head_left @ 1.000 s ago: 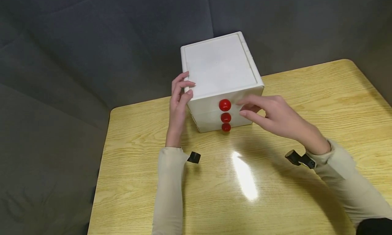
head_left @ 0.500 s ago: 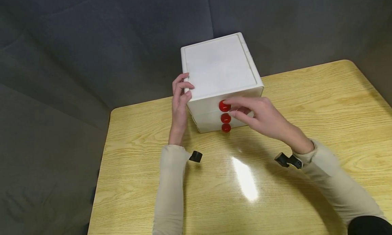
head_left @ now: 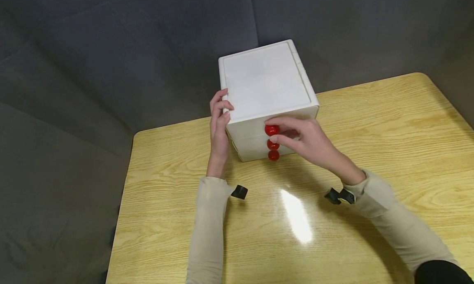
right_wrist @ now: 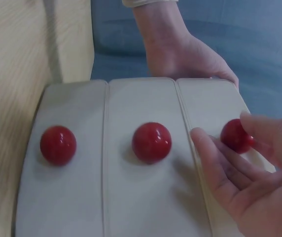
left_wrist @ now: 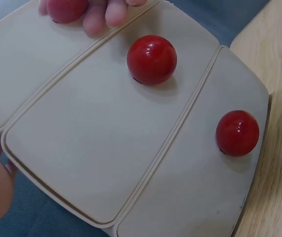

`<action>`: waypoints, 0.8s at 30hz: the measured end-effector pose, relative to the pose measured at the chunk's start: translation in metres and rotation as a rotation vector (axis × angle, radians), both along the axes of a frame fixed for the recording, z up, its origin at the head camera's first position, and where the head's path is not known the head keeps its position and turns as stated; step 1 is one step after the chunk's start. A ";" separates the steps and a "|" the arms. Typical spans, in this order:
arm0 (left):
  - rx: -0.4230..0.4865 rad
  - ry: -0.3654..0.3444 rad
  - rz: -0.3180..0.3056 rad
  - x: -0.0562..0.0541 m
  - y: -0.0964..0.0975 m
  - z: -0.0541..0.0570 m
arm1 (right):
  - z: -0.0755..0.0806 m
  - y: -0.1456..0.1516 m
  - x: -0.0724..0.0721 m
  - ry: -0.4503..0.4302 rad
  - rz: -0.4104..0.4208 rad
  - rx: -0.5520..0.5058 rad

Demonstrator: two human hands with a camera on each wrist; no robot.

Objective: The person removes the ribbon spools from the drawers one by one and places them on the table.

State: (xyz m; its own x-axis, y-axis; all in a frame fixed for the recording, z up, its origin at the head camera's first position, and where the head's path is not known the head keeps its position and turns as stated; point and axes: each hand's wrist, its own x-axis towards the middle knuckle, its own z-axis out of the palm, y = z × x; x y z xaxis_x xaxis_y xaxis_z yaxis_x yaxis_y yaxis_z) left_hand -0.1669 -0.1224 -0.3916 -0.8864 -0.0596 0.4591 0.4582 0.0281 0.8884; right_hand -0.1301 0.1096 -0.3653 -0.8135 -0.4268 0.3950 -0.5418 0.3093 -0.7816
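A white three-drawer box [head_left: 264,80] stands on the table, with a round red knob on each drawer front. My left hand [head_left: 219,131] rests against its left side, relaxed fingers bent over the top edge near the front corner. My right hand [head_left: 301,136] is at the top knob [head_left: 271,130], with the index finger reaching over it and the thumb below. In the right wrist view a gap shows between the thumb [right_wrist: 202,140] and that knob. The middle knob [left_wrist: 152,59] and bottom knob [left_wrist: 237,133] are untouched. All three drawers look closed.
The wooden table [head_left: 166,185] lies under the box and both forearms, with a bright light reflection in front of the box. A dark cloth backdrop [head_left: 148,57] hangs behind and to the left. Small black cameras are strapped at both wrists.
My right hand has moved left from beside the box front until its fingers straddle the top knob. My left hand has shifted only slightly, and the box stays in place.
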 end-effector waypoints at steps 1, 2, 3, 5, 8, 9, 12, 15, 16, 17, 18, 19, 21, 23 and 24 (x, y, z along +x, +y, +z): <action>0.002 -0.002 0.000 0.000 0.000 0.000 | -0.001 -0.001 0.000 -0.018 -0.008 -0.014; 0.003 -0.002 0.000 0.000 0.001 0.000 | -0.002 -0.002 0.000 -0.036 -0.017 -0.030; 0.005 -0.003 0.000 0.000 0.001 0.000 | -0.003 -0.003 0.000 -0.055 -0.024 -0.047; 0.009 -0.004 -0.001 0.000 0.001 0.000 | -0.004 -0.005 0.001 -0.085 -0.038 -0.077; 0.014 -0.007 0.000 0.001 0.001 -0.001 | -0.006 -0.006 0.002 -0.114 -0.048 -0.116; 0.016 -0.008 0.001 0.001 0.001 -0.001 | -0.006 -0.007 0.002 -0.118 -0.051 -0.125; 0.019 -0.008 0.001 0.001 0.001 -0.001 | -0.005 -0.009 0.003 -0.121 -0.063 -0.141; 0.017 -0.003 0.004 0.000 0.001 -0.001 | -0.004 -0.010 0.005 -0.134 -0.075 -0.154; 0.016 -0.001 0.005 0.000 0.001 -0.001 | -0.004 -0.010 0.005 -0.140 -0.079 -0.158; 0.014 0.001 0.006 0.000 0.001 -0.001 | -0.004 -0.010 0.006 -0.149 -0.080 -0.162; 0.014 0.003 0.006 0.000 0.001 -0.002 | -0.003 -0.011 0.006 -0.161 -0.079 -0.170; 0.013 0.005 0.007 0.000 0.001 -0.002 | -0.003 -0.011 0.007 -0.172 -0.078 -0.178; 0.013 0.004 0.008 0.000 0.001 -0.002 | -0.002 -0.012 0.007 -0.195 -0.068 -0.197; 0.012 -0.001 0.010 0.000 0.001 -0.002 | -0.001 -0.012 0.008 -0.222 -0.050 -0.221; 0.012 -0.003 0.011 0.000 0.001 -0.002 | -0.001 -0.012 0.008 -0.232 -0.039 -0.234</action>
